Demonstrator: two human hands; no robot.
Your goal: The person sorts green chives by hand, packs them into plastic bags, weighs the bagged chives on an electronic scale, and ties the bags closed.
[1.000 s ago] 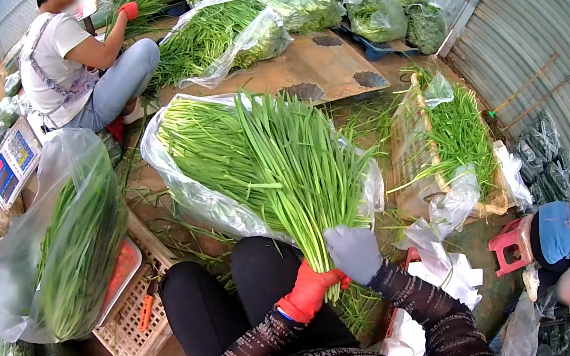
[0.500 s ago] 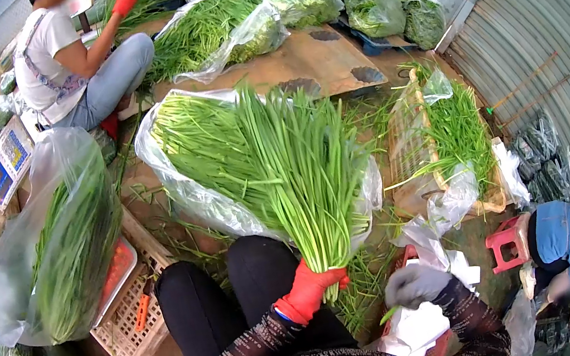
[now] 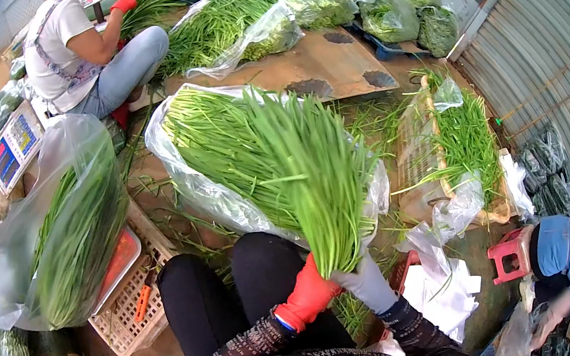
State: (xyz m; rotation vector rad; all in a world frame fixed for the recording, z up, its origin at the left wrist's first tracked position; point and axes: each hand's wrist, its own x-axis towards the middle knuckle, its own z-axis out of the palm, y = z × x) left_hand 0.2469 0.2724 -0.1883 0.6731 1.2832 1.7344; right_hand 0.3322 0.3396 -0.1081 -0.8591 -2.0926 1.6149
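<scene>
Landmark: the open bag (image 3: 165, 153), clear plastic, spread under long greens. Well left of the open bag: scale (image 3: 13, 149), blue-and-red panel. Left of the open bag, closer to it: upright clear bag (image 3: 75, 222) of long leaves. Beyond the open bag's left end: seated person (image 3: 59, 61), red glove at greens. Off its near left corner: pale crate (image 3: 124, 324), orange-handled tool (image 3: 144, 302) on it. At the open bag's near edge: left hand (image 3: 312, 295), red glove, closed round the bunch (image 3: 326, 193) near the cut ends; leaves fan over the open bag's right half. Right hand (image 3: 367, 284), grey glove, touches the bunch's base; fingers partly hidden, cannot tell how far closed. Right of the open bag: basket (image 3: 438, 139) of greens.
</scene>
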